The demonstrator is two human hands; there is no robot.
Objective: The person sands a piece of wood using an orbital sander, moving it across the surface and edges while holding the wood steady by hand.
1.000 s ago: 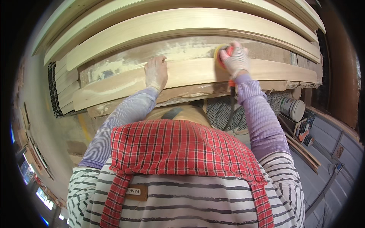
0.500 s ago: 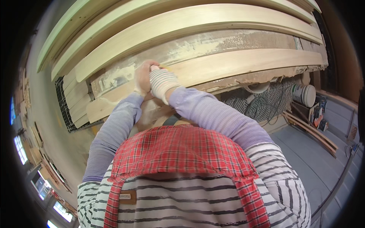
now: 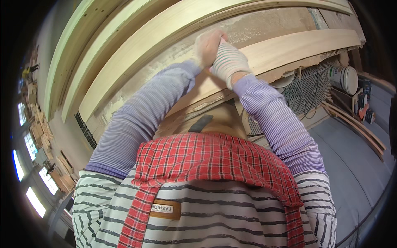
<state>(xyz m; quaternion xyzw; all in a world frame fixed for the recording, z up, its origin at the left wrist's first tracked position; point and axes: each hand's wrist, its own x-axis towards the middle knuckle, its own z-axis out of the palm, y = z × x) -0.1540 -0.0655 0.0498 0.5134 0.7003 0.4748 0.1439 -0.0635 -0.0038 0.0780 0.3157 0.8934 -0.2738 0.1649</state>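
A long, pale, gently curved wooden board (image 3: 306,47) lies along the near edge of a dusty workbench (image 3: 269,27). My two hands are together over it, near its middle. My left hand (image 3: 208,48) is closed and somewhat blurred, its fingers next to the right hand's. My right hand (image 3: 230,61), in a striped knit glove with bare fingertips, is closed too. Whatever lies under or between the fingers is hidden by the hands. The board's left part is covered by my left forearm (image 3: 153,93).
More curved boards (image 3: 136,56) lie across the bench beyond my hands. Right of the bench, a white bucket (image 3: 345,79) stands by tangled cables (image 3: 308,89). Long wooden strips (image 3: 355,126) lean near small boxes (image 3: 364,99). Stacked wood (image 3: 39,128) lines the far left.
Both hands have slid together along the board, to the right and away from me. The view has shifted and turned a little as well. Both hands stay closed.
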